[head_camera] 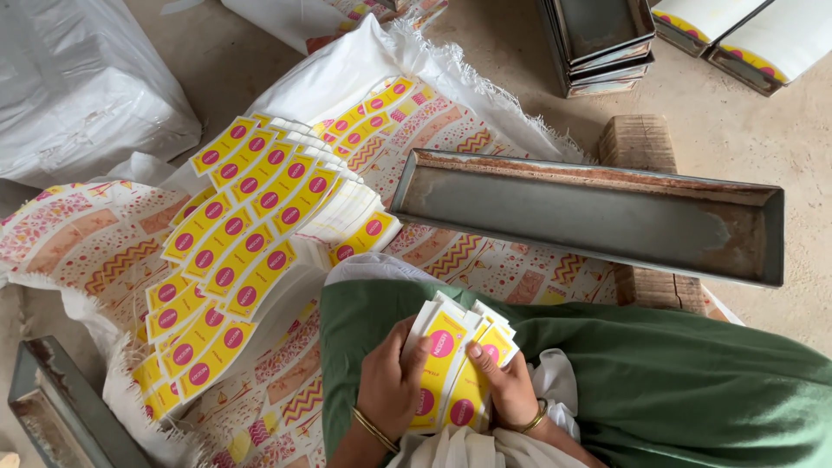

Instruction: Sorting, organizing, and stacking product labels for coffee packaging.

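Both hands' grip (390,381) (511,390) grasping label stack (451,368), fanned labels (251,225) left, metal tray (589,217) ahead

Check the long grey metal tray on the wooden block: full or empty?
Empty. The long grey metal tray on the wooden block shows only its bare, rust-stained floor.

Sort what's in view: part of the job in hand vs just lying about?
In hand: left hand, right hand, held labels, fanned label rows.
Lying about: long metal tray, stacked trays, white sack, wood block.
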